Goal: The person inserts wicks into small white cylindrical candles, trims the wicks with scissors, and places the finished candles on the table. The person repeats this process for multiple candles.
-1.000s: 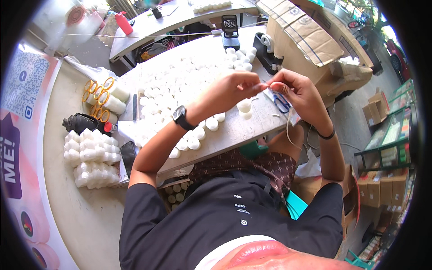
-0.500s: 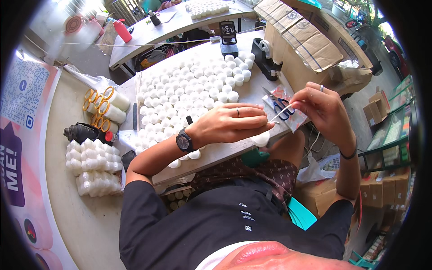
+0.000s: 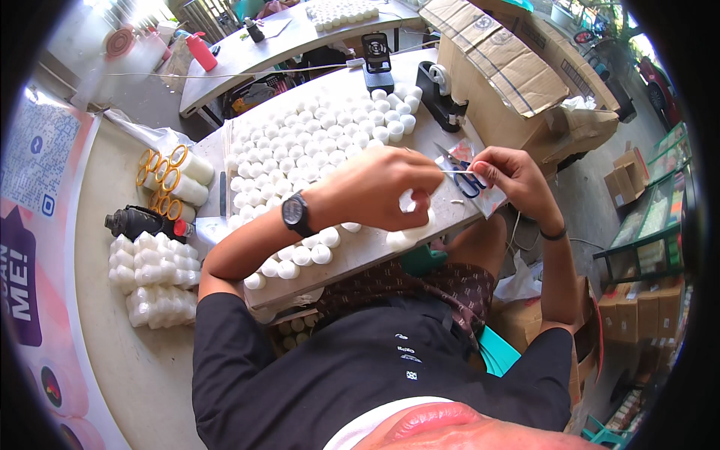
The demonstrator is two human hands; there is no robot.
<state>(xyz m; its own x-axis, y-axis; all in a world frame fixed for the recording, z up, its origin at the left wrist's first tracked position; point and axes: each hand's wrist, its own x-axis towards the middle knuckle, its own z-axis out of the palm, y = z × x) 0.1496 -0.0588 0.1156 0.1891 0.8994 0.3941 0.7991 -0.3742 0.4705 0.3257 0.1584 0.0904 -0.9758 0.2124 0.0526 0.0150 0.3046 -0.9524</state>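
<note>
A: What's being held, and where?

B: A thin white strand (image 3: 456, 172), stretched between the 2 hands over the right end of the table (image 3: 341, 255). It's pinched between thumb and fingertips by the right hand (image 3: 514, 178).

A: And the left?

B: The left hand (image 3: 379, 189) is curled, back of it turned up, and the strand is met at its knuckles. Can't be told if it's actually gripped there, tbh, since the fingertips are hidden.

A: What's lying nearby?

B: Blue-handled scissors (image 3: 472, 186) are seen just beside the strand, laid on a printed packet (image 3: 492, 201). A small white piece (image 3: 457, 201) is left near them on the tabletop.

A: And further out?

B: Loads of white cups (image 3: 300, 146) are spread in rows over the table, with some partly covered by the left forearm. A black tape dispenser (image 3: 440, 97) is parked behind the scissors, near a big cardboard box (image 3: 499, 56). Way over left, orange-rimmed rolls (image 3: 191, 185) are piled beside a black bottle (image 3: 135, 221).
</note>
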